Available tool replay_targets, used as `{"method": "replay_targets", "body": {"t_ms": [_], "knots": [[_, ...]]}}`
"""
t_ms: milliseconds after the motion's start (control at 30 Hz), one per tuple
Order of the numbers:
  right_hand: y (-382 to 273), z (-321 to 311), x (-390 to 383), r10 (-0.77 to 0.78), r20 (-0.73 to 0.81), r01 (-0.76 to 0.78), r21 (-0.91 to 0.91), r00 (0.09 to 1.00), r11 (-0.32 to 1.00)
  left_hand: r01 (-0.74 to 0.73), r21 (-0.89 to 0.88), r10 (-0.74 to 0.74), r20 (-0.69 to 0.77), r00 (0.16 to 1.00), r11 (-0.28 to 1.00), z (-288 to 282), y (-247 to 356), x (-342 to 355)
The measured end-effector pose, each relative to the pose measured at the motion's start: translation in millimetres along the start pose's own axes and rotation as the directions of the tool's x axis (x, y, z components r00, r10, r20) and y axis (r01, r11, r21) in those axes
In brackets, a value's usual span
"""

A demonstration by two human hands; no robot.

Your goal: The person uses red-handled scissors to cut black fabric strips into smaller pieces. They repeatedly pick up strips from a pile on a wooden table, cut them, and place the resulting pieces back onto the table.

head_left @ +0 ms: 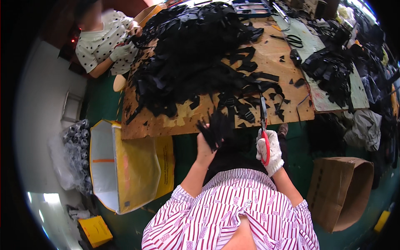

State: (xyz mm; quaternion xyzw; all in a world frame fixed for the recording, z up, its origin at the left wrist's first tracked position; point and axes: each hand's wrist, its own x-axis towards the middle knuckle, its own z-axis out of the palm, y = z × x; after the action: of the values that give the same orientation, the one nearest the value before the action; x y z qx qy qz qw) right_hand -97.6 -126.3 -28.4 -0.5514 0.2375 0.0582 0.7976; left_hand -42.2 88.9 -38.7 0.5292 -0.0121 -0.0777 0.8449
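The bare left hand (205, 148) is gripping a bundle of black straps (216, 129) just off the near edge of the wooden board (183, 121). The gloved right hand (270, 151) is wrapping round red-handled scissors (264, 133) — blades pointing onto the board, toward the black strap heap (187, 54). Across the board, another person's gloved hand (121, 52) is working — a yellow bag (125, 166) is standing left of the board

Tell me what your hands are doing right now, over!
Left hand bare, gripping a bunch of black strips. Right hand gloved, holding red-handled scissors, blades over the board. Heap of black straps covers the wooden board ahead.
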Motion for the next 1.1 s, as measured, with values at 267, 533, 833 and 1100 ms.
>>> {"method": "replay_targets", "body": {"t_ms": [267,533,833,1100], "knots": [[7,-28,-4,-0.023,-0.1,0.039,0.154,0.995,0.987,-0.371,0.281,0.456,-0.373,0.808,0.885,33,114,38],[0,-44,-12,-0.15,-0.122,0.177,0.253,0.981,0.951,-0.498,0.107,0.505,-0.047,0.862,0.861,60,214,52],[3,-85,-19,-0.277,-0.186,0.334,0.519,0.943,0.787,-0.66,0.435,0.559,0.351,0.751,0.613,86,200,69],[-15,-124,-29,-0.306,-0.42,0.497,0.487,0.854,0.718,-0.838,0.487,0.588,0.613,0.528,0.245,158,202,100]]}}
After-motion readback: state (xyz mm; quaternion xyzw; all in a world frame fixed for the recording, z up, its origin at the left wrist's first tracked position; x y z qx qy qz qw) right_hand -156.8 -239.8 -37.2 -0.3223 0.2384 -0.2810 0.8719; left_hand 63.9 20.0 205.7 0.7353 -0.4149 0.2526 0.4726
